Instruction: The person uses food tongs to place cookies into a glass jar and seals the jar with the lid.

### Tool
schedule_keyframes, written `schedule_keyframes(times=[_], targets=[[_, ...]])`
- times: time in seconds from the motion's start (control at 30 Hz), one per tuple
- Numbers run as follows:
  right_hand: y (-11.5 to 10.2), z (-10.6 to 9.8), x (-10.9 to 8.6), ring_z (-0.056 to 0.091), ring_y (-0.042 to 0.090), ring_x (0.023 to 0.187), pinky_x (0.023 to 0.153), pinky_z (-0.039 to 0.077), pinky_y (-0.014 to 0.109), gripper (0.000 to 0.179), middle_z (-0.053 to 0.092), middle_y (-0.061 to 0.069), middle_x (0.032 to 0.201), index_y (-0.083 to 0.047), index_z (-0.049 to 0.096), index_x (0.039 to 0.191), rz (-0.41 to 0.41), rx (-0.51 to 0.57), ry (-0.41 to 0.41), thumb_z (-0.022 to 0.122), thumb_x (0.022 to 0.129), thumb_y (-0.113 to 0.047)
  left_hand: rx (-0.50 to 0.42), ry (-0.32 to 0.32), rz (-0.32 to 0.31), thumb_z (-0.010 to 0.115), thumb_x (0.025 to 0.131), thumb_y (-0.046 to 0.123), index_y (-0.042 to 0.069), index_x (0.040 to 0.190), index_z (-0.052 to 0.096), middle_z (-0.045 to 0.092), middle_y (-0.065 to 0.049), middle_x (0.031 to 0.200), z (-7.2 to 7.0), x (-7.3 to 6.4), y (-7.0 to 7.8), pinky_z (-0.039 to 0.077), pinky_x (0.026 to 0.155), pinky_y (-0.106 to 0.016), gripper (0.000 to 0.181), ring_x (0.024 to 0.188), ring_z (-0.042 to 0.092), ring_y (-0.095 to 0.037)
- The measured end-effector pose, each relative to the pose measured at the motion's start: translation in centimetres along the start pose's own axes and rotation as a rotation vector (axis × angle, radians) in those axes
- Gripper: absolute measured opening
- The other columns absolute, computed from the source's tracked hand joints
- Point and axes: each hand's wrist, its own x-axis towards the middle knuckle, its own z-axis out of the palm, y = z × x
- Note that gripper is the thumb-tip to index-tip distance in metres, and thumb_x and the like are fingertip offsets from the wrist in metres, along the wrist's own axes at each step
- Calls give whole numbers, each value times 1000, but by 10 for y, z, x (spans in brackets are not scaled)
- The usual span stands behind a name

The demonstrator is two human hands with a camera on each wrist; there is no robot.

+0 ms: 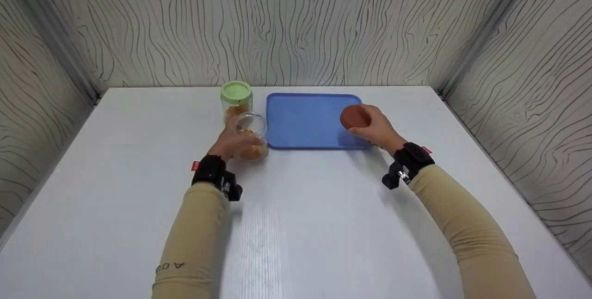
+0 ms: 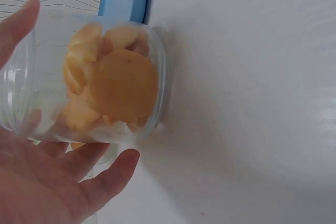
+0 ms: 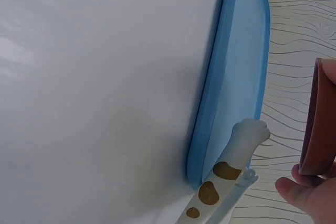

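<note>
My left hand [image 1: 233, 141] grips a clear jar [image 2: 50, 40] with no lid on it, thumb on one side and fingers on the other. Orange-yellow snack pieces [image 2: 123, 85] lie at the bottom of this jar. In my right hand [image 1: 378, 128] is a reddish-brown round lid [image 1: 355, 117], pinched at its edge above the right part of the blue tray [image 1: 305, 123]. Close behind the left hand stands a second clear jar with a green lid [image 1: 236, 91] and similar pieces inside.
White paw-shaped sticks with brown spots [image 3: 227, 171] lie at the tray's corner in the right wrist view; the right hand mostly hides them from the head view. Wood-grain patterned panels [image 1: 277, 26] border the white table [image 1: 314, 225] at the back and sides.
</note>
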Motion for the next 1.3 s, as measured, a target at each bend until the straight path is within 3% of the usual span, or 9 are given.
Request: schedule_keyframes(times=[0.3, 0.63, 0.97, 1.3], targets=[[-8, 8, 0, 38, 47, 134, 112, 30, 59, 77, 35, 33, 150, 9, 33, 150, -14, -69, -18, 73, 87, -10, -22, 7, 3, 83, 79, 15, 16, 160, 16, 18, -15, 165, 1, 1, 0, 18, 123, -50, 106, 150, 21, -33], [-14, 15, 2, 40, 45, 133, 112, 31, 59, 76, 39, 30, 148, 6, 37, 149, -61, -46, -28, 75, 85, -11, -53, -2, -2, 83, 79, 13, 17, 160, 15, 16, -16, 166, -2, -1, 1, 17, 123, -50, 106, 151, 20, -33], [-15, 19, 2, 43, 45, 131, 111, 34, 58, 72, 43, 30, 144, 7, 43, 145, -98, -43, -22, 75, 83, -8, -37, 1, -11, 81, 81, 16, 15, 161, 14, 22, -18, 163, -1, 0, -1, 21, 122, -48, 104, 148, 25, -31], [-24, 24, 2, 38, 49, 135, 110, 34, 60, 69, 30, 30, 155, 6, 45, 145, -61, -137, -67, 73, 86, -18, -23, 10, -23, 81, 80, 18, 17, 162, 10, 18, -16, 166, 1, -2, 0, 18, 122, -50, 108, 150, 21, -32]])
